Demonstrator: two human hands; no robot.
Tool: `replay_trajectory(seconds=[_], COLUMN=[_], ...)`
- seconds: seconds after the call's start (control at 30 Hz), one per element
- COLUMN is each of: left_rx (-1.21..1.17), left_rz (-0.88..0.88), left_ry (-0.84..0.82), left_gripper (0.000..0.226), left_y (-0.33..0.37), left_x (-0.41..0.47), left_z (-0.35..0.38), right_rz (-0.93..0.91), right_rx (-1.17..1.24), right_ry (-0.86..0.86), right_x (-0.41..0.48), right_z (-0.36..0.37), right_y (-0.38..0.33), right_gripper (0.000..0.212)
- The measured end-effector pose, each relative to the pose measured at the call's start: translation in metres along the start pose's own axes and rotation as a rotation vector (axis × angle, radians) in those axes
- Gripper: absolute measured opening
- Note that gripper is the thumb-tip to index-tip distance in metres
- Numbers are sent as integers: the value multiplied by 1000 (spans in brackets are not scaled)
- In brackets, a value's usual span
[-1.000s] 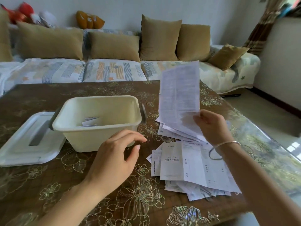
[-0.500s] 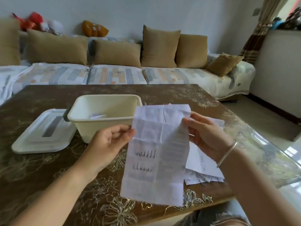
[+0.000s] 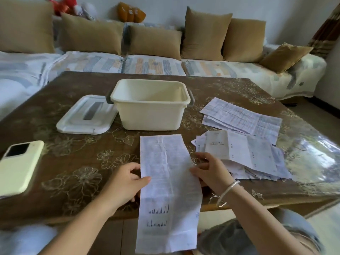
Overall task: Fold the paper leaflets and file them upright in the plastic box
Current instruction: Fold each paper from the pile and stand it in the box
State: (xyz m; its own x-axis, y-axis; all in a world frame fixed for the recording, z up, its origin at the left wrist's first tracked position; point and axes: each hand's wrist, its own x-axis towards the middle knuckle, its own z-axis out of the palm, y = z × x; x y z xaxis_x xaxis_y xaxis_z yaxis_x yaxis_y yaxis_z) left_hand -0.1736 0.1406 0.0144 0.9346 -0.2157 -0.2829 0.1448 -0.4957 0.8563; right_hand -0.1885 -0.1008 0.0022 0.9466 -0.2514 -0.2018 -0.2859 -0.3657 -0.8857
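here, long white printed paper leaflet [image 3: 168, 181] flat on brown floral worktop [image 3: 73, 162], lower end overhanging near edge; left hand [image 3: 123, 184] and right hand [image 3: 211, 173] fingers pinch its side edges; cream plastic box [image 3: 150, 115] just beyond

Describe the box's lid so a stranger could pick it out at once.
On the brown flower-patterned table, find the cream rectangular plastic box in the middle. The flat white plastic lid lies just left of it. Unlike the pale phone nearer the left edge, it has a grey strip along its centre.
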Motion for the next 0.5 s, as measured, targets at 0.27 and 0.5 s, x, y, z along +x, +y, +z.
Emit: replay_trajectory(seconds=[0.27, 0.5], left_rx=[-151, -432], left_rz=[-93, -211], left_ry=[86, 135], left_gripper=[13, 15], left_y=[-6, 0], left_x=[3, 7], left_z=[-6, -14], right_rz=[-392, -606], right_rx=[-74, -92], right_ry=[-79, -166], right_x=[-25, -35], right_z=[-7, -7], right_y=[1, 15], right_gripper=[39, 47])
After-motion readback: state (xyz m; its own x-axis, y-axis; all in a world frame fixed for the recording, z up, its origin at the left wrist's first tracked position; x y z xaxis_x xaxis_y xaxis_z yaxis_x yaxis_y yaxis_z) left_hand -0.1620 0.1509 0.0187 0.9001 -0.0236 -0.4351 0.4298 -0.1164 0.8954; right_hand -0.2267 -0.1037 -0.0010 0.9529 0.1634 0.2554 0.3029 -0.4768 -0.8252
